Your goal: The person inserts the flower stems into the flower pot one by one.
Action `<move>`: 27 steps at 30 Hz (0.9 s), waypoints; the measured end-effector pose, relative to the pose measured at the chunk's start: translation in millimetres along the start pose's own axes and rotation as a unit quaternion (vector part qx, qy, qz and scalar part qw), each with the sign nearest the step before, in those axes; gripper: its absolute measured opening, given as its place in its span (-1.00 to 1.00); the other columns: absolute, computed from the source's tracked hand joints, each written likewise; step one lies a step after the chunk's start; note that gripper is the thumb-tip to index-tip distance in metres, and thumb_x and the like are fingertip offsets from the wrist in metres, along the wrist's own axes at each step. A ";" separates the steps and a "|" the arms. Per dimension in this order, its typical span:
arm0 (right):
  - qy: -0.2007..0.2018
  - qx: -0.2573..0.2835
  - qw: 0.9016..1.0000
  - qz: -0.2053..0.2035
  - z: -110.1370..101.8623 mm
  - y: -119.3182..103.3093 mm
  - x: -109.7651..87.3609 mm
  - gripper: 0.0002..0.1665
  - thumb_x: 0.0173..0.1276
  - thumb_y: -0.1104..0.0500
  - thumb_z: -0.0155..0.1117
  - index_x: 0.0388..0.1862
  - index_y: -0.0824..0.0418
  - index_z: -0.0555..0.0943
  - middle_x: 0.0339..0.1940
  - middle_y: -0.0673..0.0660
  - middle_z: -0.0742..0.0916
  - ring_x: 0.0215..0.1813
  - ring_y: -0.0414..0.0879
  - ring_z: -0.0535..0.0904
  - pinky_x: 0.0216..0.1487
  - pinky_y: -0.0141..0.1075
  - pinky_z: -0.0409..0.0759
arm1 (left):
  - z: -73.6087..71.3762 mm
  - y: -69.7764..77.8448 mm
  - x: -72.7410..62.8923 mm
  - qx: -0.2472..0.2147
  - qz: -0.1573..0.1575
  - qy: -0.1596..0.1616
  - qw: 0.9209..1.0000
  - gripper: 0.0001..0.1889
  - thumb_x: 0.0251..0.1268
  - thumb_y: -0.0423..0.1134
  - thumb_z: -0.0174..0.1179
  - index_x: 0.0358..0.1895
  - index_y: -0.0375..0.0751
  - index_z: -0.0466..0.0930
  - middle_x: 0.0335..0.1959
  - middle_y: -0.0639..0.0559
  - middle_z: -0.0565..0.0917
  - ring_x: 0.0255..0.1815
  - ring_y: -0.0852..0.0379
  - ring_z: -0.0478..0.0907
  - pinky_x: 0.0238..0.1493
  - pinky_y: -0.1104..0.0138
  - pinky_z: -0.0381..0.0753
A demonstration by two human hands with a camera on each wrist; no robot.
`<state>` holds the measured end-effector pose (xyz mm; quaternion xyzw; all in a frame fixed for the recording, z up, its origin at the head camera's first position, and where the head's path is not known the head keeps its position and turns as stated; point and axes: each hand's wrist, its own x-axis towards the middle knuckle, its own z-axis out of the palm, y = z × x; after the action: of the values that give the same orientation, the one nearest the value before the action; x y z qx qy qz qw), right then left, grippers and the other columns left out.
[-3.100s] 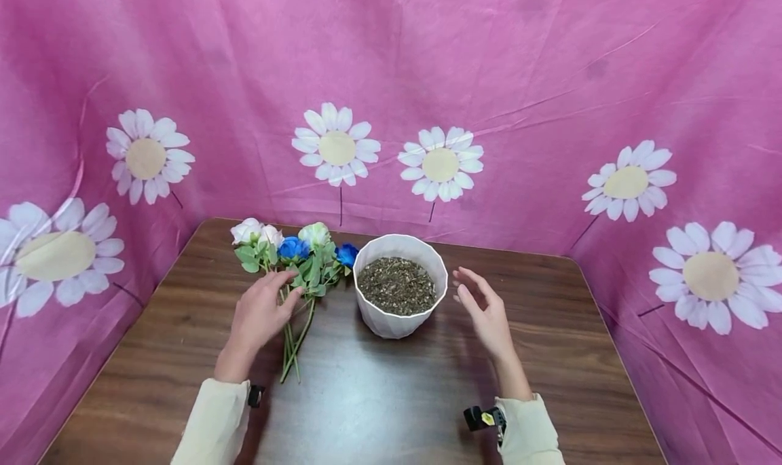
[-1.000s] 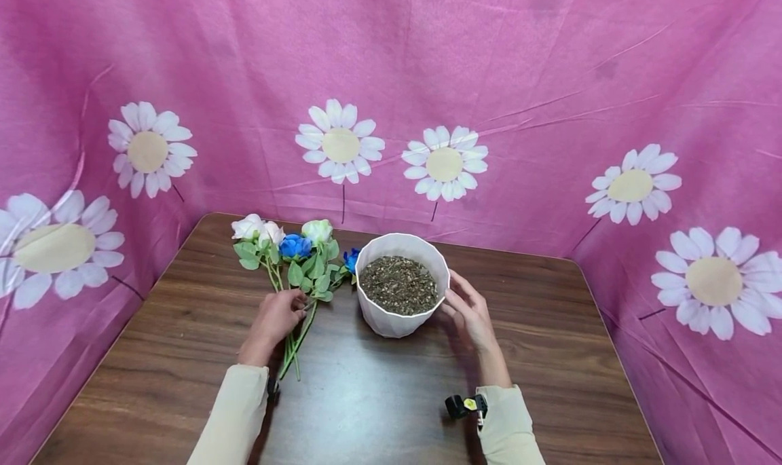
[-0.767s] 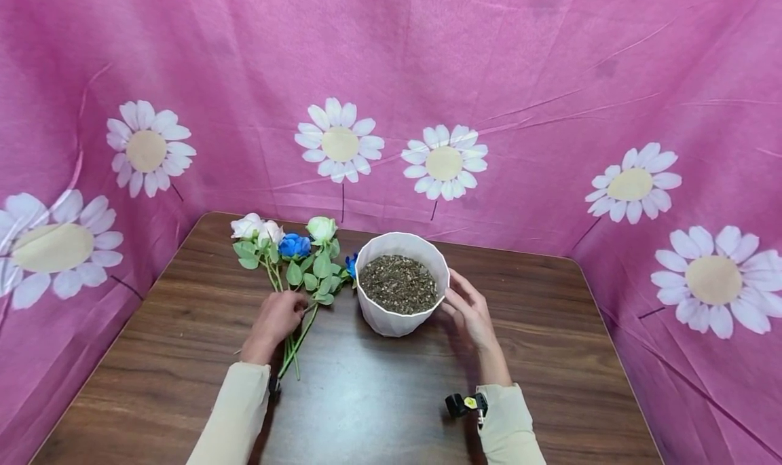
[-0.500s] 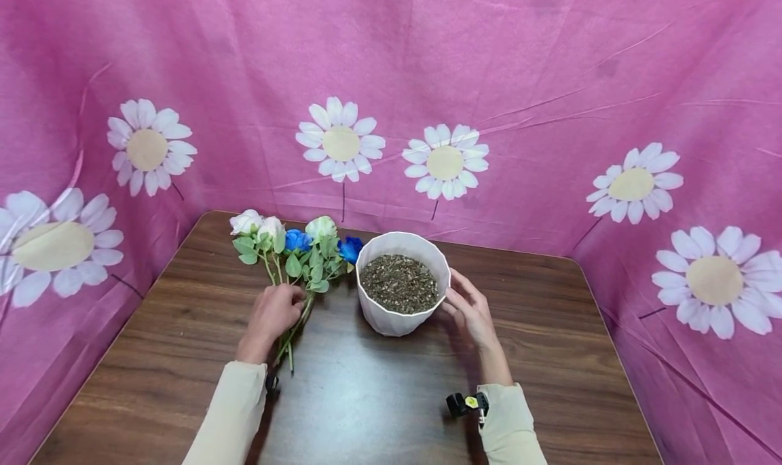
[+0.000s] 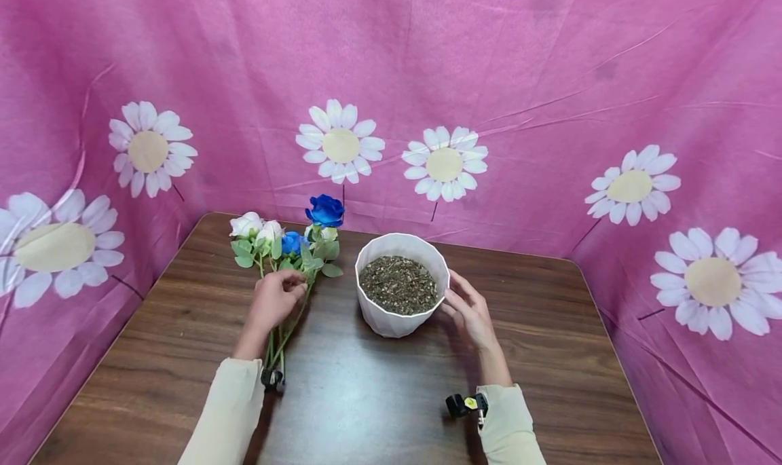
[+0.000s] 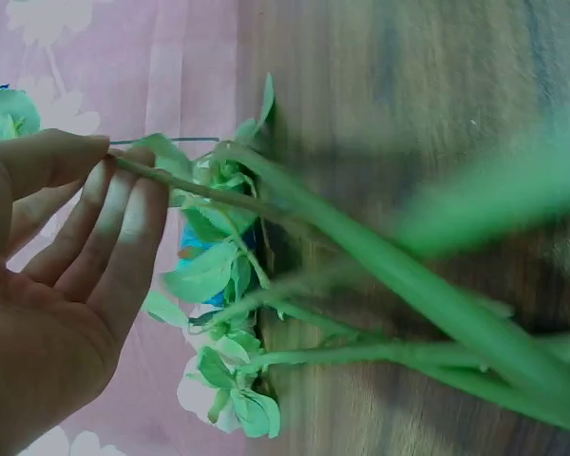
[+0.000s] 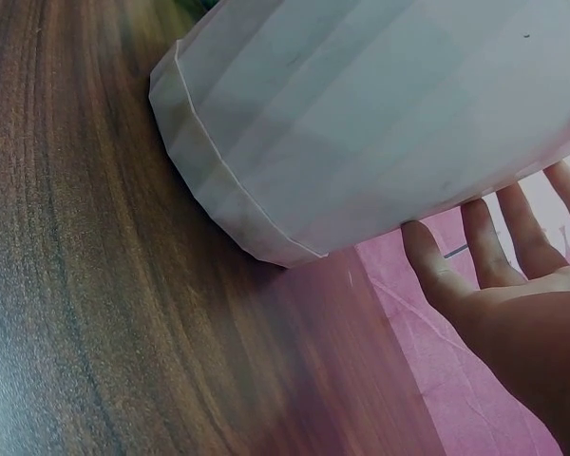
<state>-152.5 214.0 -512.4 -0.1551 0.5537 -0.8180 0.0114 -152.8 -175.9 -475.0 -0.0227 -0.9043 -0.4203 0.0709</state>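
My left hand [image 5: 277, 302] pinches a thin stem [image 6: 209, 195] between thumb and fingertips. Its blue rose [image 5: 325, 210] is raised above the other flowers at the back of the wooden table. Under and beside the hand lie a second blue rose [image 5: 294, 242], two pale pink-white roses [image 5: 247, 225] and a greenish-white rose [image 5: 329, 233] mostly covered by the raised one. A white faceted pot [image 5: 391, 322] filled with dark soil [image 5: 398, 285] stands upright to the right. Fingertips of my right hand [image 5: 472, 315] touch the pot's right side, the fingers fairly straight in the right wrist view.
Green stems [image 6: 380, 266] cross one another toward the near side, below the left hand. Behind the brown table [image 5: 537, 356] and along both sides hangs a pink cloth [image 5: 525, 58] printed with daisies. Each wrist wears a small black camera [image 5: 455, 405].
The left hand has come down onto the stems, taken one and lifted its blue rose up and left, away from the pot. The right hand has moved in to touch the pot.
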 end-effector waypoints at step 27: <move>0.005 -0.012 0.999 0.040 -42.2 41.4 6.9 -0.43 0.59 0.39 -0.01 0.54 0.24 0.32 0.30 0.20 0.53 0.27 0.04 0.54 0.21 -0.03 0.64 | -2.2 16.6 9.5 -0.511 -0.163 0.063 0.842 -0.71 0.32 -0.57 0.26 -0.06 -0.10 0.70 -0.37 0.09 0.75 -0.42 0.17 0.73 -0.43 0.32 0.77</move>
<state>-176.7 234.7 -562.7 -0.1288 0.5690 -0.8112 0.0394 -160.3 -167.0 -459.7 0.1184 -0.5453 -0.8290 0.0369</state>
